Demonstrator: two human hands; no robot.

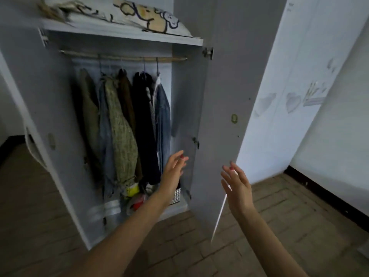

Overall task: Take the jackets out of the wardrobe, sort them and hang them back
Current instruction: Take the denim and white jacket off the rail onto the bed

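The white wardrobe (187,86) stands open with both doors swung out. Several jackets hang on hangers from its wooden rail (123,56): an olive one (89,110), a green tweed one (121,132), a brown one (125,92), a black one (143,124) and a blue denim one (162,118) at the right. My left hand (173,166) is raised with fingers straight, just in front of the lower hem of the denim jacket, holding nothing. My right hand (237,184) is open beside the edge of the right door (225,96), empty.
Loose items and a patterned box (176,195) lie on the wardrobe floor under the jackets. Printed bedding (139,15) is stacked on the upper shelf. The left door (34,92) stands open at the left. A white wall (299,86) is at the right, brown tiled floor (179,242) below.
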